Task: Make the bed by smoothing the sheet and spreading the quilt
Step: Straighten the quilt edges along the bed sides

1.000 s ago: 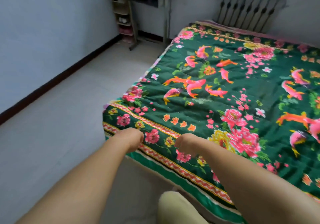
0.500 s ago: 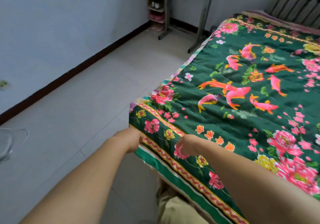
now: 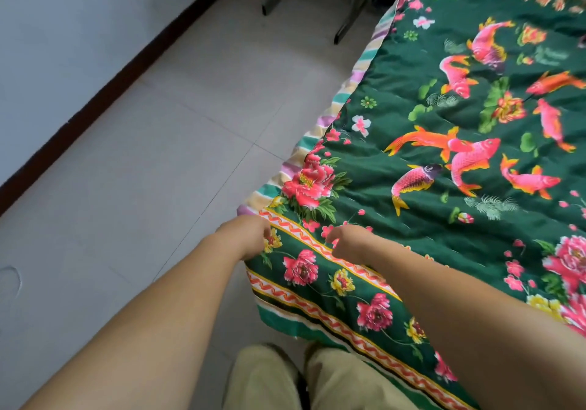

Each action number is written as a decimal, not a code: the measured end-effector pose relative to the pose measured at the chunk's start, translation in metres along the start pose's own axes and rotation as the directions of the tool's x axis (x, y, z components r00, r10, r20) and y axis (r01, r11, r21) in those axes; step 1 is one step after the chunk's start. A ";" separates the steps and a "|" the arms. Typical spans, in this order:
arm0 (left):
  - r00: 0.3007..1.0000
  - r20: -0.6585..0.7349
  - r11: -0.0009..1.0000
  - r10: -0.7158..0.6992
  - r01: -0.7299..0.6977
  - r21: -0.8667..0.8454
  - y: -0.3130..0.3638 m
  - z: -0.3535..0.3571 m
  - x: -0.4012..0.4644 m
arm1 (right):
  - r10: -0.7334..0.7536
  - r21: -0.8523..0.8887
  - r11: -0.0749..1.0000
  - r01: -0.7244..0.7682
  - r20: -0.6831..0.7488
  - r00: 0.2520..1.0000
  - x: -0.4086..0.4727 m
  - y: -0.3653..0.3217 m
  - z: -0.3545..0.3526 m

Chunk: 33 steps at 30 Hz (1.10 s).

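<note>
gripping the quilt (image 3: 412, 219) at its near corner, left hand (image 3: 245, 235) and right hand (image 3: 347, 241) both curled.

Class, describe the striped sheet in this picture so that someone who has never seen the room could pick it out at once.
Start at the bed, covered by a dark green quilt printed with fish and peonies. Follow its left edge, beside the tiled floor, up from the corner where the left hand grips. The striped sheet is the narrow band peeking out there: pale purple, teal and cream stripes, no flowers.

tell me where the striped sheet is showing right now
In the head view, the striped sheet peeks out along the quilt's left edge, beside the tiled floor.
</note>
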<state>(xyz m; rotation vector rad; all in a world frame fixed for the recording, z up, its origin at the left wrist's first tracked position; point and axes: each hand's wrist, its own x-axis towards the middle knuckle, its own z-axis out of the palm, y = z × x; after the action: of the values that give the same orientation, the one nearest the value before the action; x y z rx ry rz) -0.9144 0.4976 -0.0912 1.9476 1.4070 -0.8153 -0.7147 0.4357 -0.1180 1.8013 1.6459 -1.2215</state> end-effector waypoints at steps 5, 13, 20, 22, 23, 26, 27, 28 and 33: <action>0.999 0.002 0.998 0.052 -0.052 0.047 -0.016 -0.020 0.044 | 0.079 0.154 0.986 -0.071 -0.043 0.996 0.033 -0.013 -0.011; 0.996 -0.055 0.992 0.066 -0.071 -0.102 -0.053 -0.028 0.138 | 0.327 0.480 0.821 -0.310 0.051 0.944 0.077 -0.039 0.020; 0.979 0.202 0.912 0.003 0.080 -0.402 -0.085 -0.004 0.203 | 0.409 0.589 0.656 -0.471 0.246 0.878 0.107 -0.087 0.049; 0.966 0.259 0.878 0.014 0.112 -0.466 -0.089 0.004 0.218 | 0.426 0.614 0.627 -0.480 0.245 0.871 0.111 -0.087 0.048; 0.958 0.285 0.857 0.021 0.130 -0.499 -0.090 0.006 0.222 | 0.432 0.621 0.616 -0.484 0.248 0.867 0.111 -0.085 0.048; 0.936 0.339 0.753 0.099 0.152 -0.640 -0.088 0.017 0.235 | 0.450 0.617 0.616 -0.489 0.234 0.862 0.114 -0.084 0.051; 0.940 0.321 0.719 0.112 0.147 -0.679 -0.086 0.018 0.238 | 0.451 0.619 0.620 -0.482 0.221 0.865 0.114 -0.085 0.052; 0.950 0.295 0.690 0.104 0.144 -0.709 -0.084 0.018 0.240 | 0.450 0.623 0.621 -0.476 0.214 0.867 0.115 -0.086 0.053; 0.943 0.329 0.583 0.053 0.239 -0.777 -0.085 0.016 0.231 | 0.464 0.662 0.586 -0.468 0.199 0.863 0.114 -0.088 0.064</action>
<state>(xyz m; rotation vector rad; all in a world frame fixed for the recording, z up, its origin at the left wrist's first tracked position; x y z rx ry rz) -0.9396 0.6448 -0.2873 0.9700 1.3423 -0.3660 -0.8275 0.4719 -0.2219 2.4401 0.5850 -1.6906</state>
